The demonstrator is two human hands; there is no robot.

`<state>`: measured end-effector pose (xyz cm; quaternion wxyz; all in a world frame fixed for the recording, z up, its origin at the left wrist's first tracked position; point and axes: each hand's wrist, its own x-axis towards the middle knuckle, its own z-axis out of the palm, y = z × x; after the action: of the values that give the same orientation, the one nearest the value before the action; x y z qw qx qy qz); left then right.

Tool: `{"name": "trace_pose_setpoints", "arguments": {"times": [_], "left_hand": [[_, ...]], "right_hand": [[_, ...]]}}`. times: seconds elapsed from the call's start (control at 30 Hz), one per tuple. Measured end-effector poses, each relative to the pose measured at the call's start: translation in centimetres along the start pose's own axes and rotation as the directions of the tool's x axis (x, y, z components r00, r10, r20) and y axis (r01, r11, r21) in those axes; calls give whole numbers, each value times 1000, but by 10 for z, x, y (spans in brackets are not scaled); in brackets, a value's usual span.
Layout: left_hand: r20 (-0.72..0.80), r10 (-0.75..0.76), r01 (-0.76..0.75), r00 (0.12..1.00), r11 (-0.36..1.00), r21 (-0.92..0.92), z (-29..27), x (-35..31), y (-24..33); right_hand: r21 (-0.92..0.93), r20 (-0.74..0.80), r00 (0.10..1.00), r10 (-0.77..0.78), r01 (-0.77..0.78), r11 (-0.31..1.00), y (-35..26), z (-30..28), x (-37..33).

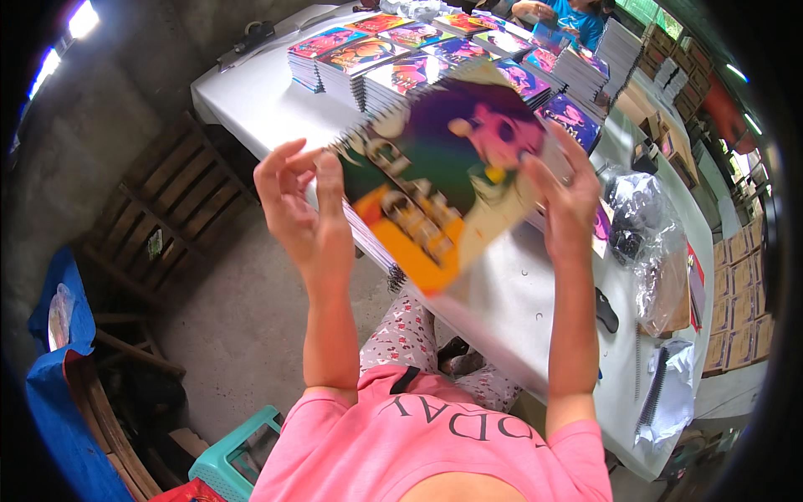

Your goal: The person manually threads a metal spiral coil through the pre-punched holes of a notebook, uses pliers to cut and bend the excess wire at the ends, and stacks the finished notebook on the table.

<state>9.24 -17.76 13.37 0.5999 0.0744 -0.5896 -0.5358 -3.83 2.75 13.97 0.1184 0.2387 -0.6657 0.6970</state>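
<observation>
A spiral-bound notebook with a colourful illustrated cover hangs tilted above the table's near edge, slightly blurred. My right hand grips its right edge, thumb on the cover and fingers behind. At the coil-bound left edge, my left hand has its thumb and curled index finger closed on the corner. Beyond it, stacks of similar notebooks cover the far part of the white table. Partly hidden under the held notebook, another pile of bound pages shows at the table edge.
Clear plastic wrapping, a dark scissors-like handle and loose black coils lie on the right side. A co-worker in a blue shirt is at the far end. A wooden pallet leans left; a teal stool stands near me.
</observation>
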Motion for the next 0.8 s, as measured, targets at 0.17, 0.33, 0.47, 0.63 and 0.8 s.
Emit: {"name": "trace_pose_setpoints", "arguments": {"times": [0.17, 0.33, 0.47, 0.63, 0.8], "left_hand": [[38, -157, 116, 987, 855, 505, -8, 10, -51], [30, -88, 62, 996, 870, 489, -24, -5, -97], [14, -423, 421, 906, 898, -128, -1, -12, -102], [-18, -390, 371, 921, 888, -270, 1, -19, -118], [-231, -175, 162, 957, 984, -74, -20, -13, -114]], "right_hand": [[-511, 231, 968, -92, 202, 835, 48, 33, 42], [-637, 225, 969, -103, 226, 737, 89, 37, 24], [-340, 88, 995, -39, 66, 938, 101, 62, 20], [-333, 16, 996, -87, 87, 939, 104, 69, 20], [-556, -1, 955, -296, 245, 794, 119, 15, 31]]}}
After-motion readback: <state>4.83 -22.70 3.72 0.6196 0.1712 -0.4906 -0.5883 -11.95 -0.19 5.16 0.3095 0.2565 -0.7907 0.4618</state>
